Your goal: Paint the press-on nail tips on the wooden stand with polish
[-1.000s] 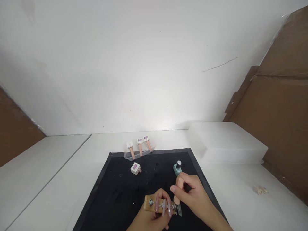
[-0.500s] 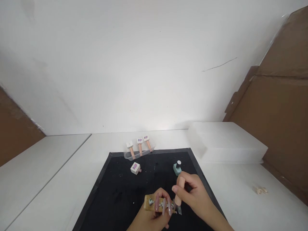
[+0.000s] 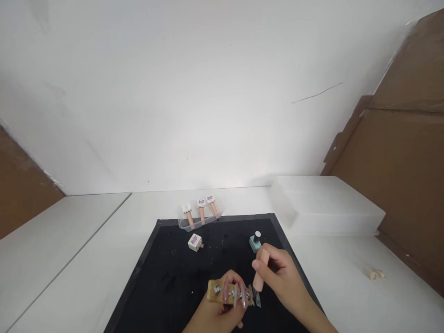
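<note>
My left hand [image 3: 222, 314] is wrapped round a wooden nail display stand [image 3: 214, 292] near the front of the black mat. Several long false nails [image 3: 236, 296] stick up from its metal mounts; those on the left are pinkish, while the rightmost one [image 3: 257, 298] looks clear. Between thumb and fingers, my right hand [image 3: 279, 275] grips a peach nail polish brush cap [image 3: 261, 270], tilted with its lower end close to the clear nail. Whether the bristles touch that nail is too small to tell. Beyond my right hand stands a teal polish bottle [image 3: 255, 243] with a black cap.
An uncapped white polish bottle [image 3: 195, 242] lies on the black mat [image 3: 166, 277]. Behind it, a clear tray [image 3: 190, 228] holds three peach-capped bottles. A white box [image 3: 329, 208] stands at the right, with small beige pieces [image 3: 374, 274] in front of it.
My right hand has shifted slightly up and right, lifting the brush cap a little away from the rightmost nails. My left hand and the stand have hardly moved.
</note>
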Demonstrator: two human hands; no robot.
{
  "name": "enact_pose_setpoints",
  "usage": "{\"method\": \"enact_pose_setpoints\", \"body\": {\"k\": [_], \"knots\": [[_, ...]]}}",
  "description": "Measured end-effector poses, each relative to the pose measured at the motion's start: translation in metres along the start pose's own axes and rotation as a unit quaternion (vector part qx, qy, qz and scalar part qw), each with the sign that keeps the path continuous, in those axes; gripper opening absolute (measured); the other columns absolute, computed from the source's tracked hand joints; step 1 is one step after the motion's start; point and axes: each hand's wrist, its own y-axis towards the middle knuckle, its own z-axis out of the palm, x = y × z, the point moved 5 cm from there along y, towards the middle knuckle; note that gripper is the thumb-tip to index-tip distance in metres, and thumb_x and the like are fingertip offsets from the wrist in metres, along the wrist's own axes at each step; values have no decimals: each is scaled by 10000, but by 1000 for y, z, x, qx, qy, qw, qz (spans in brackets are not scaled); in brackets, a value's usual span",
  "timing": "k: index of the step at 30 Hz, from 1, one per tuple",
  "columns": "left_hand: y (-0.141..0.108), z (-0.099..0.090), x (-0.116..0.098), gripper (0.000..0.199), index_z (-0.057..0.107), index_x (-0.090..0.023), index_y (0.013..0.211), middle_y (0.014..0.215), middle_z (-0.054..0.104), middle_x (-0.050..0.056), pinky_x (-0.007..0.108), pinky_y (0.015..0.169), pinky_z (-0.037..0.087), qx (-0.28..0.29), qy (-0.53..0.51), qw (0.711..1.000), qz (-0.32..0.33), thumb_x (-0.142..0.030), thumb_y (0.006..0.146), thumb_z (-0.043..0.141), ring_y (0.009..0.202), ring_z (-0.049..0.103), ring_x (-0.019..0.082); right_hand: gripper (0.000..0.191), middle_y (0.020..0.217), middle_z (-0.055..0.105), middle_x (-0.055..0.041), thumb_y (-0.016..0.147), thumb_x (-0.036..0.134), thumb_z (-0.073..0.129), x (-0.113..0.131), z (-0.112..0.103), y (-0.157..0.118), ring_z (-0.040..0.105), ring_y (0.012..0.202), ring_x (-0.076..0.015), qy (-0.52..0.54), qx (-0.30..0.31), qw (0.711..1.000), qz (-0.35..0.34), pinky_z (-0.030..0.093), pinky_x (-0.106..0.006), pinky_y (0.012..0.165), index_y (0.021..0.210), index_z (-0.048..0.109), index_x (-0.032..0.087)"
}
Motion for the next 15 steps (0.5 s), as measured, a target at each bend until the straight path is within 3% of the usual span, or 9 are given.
{"method": "enact_pose_setpoints", "body": {"k": [4, 8, 12, 15], "knots": [[1, 3, 1, 354, 484, -197, 828, 642, 420, -65, 255, 550, 492, 15, -7, 1000, 0, -511, 749, 625, 545, 373, 75, 388, 434, 564, 28, 835, 299, 595, -2, 3, -1, 410, 434, -118, -25, 21, 999, 14, 344, -233, 459, 514, 390, 221], [0, 3, 1, 363, 479, -192, 832, 661, 458, -54, 248, 547, 485, 16, -1, 1000, -5, -515, 749, 623, 549, 378, 72, 371, 495, 573, 15, 836, 303, 593, -3, 0, 1, 434, 471, -125, -46, -8, 999, -1, 351, -242, 482, 515, 431, 212], [-2, 0, 0, 366, 480, -186, 827, 669, 456, -54, 257, 550, 497, 4, 3, 1000, -5, -512, 748, 626, 542, 375, 67, 392, 510, 584, 7, 862, 346, 567, 0, -5, 2, 464, 496, -137, -26, -35, 999, -13, 369, -250, 503, 516, 436, 214], [-2, 0, -3, 368, 489, -184, 829, 698, 473, -45, 260, 557, 500, 3, 2, 1000, 0, -519, 750, 620, 549, 383, 67, 418, 466, 576, 13, 868, 370, 558, 2, -3, 1, 436, 474, -136, -1, -13, 1000, -11, 361, -251, 493, 511, 398, 223]]}}
